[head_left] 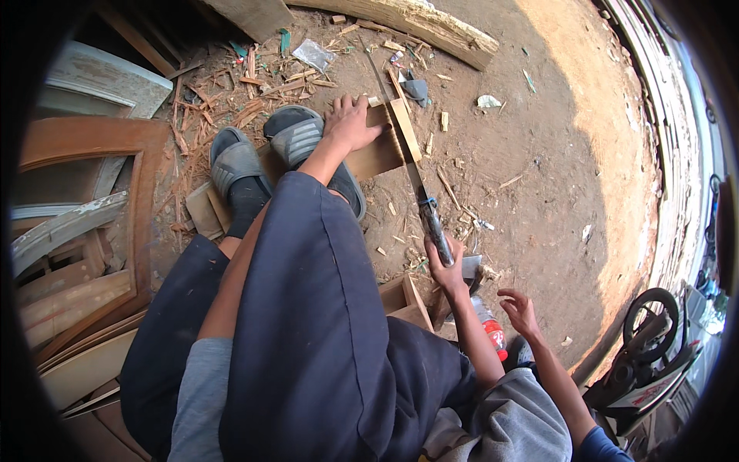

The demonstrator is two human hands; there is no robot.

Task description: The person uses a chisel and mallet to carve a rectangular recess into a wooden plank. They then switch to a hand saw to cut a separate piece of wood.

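Observation:
My right hand (446, 264) is closed round the dark, wrapped handle of a saw (414, 183). Its long, narrow blade points away from me and lies across a wooden board (375, 159) near the board's right end. To the right of the blade, a pale strip of wood (406, 129) shows. My left hand (350, 123) grips the board left of the blade, its fingers bent over the far edge. My sandalled left foot (231, 159) and right foot (296, 135) are by the board, the right one on top of it. How deep the blade sits is hard to see.
Another person's hand (520, 313), open, reaches in at lower right beside a red-labelled bottle (493, 333). Wooden frames (150, 208) lean at left. A thick timber (431, 27) lies at the far side, wood chips (250, 112) litter the dirt, and a motorbike (643, 369) stands at right.

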